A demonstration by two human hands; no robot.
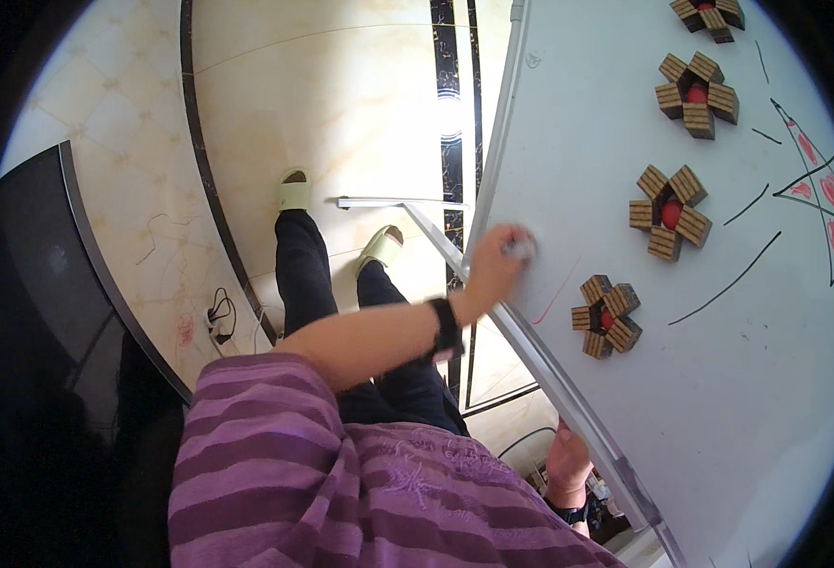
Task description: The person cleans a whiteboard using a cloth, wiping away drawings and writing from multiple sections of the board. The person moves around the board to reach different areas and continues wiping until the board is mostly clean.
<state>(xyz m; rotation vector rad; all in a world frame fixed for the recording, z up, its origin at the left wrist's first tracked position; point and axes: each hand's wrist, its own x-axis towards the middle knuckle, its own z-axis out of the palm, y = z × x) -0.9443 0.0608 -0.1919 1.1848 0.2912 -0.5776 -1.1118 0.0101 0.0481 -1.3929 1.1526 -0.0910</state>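
My left hand [496, 268] reaches across to a whiteboard [700, 397] and is curled around a small whitish, rounded thing [522, 246], too blurred to name. It is at the board's surface near the metal frame [566, 397]. A short red line [557, 292] is drawn just beside it. My right hand [568, 454] is at the frame's lower side, its fingers partly hidden behind it. On the board, striped wood-patterned blocks form flower-like rings around red round pieces; one ring [626, 334] is closest to my left hand, and another [665, 245] lies farther up.
A star outline [825, 192] with red patches and several black strokes mark the board's far side. A white stand foot [402, 204] rests on the tiled floor [317, 92] near my slippers [381, 246]. At left are a dark glossy panel [55, 298] and black cables [224, 316].
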